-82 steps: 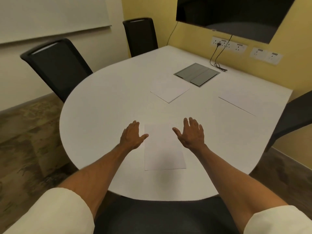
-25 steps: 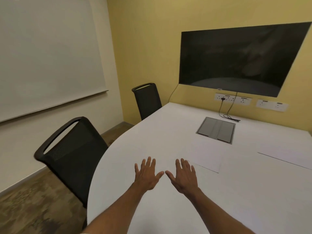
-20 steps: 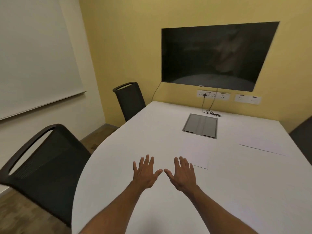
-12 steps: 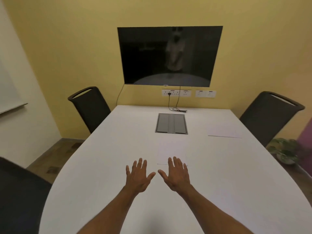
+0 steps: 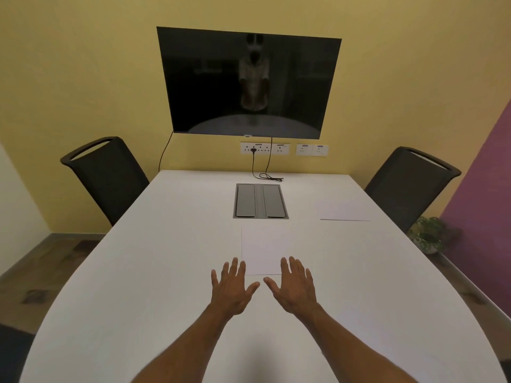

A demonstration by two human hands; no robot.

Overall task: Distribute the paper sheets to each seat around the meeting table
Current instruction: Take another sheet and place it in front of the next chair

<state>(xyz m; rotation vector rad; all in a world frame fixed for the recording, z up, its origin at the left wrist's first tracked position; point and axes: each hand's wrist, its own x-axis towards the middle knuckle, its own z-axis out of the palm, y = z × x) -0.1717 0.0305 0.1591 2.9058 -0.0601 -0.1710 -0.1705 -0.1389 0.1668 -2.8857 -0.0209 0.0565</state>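
Our left hand (image 5: 232, 291) and right hand (image 5: 294, 290) are spread flat, holding nothing, reaching for the white paper sheet in the middle (image 5: 261, 250). Another thin white sheet (image 5: 344, 211) lies by the far right black chair (image 5: 409, 186), so that seat looks done.

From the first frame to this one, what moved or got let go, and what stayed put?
The view has swung up and right, now squarely facing the screen. Both hands, left hand and right hand, left the sheet before the person and now hover open near the centre sheet, holding nothing. The centre sheet and the sheet by the right chair stayed flat in place.
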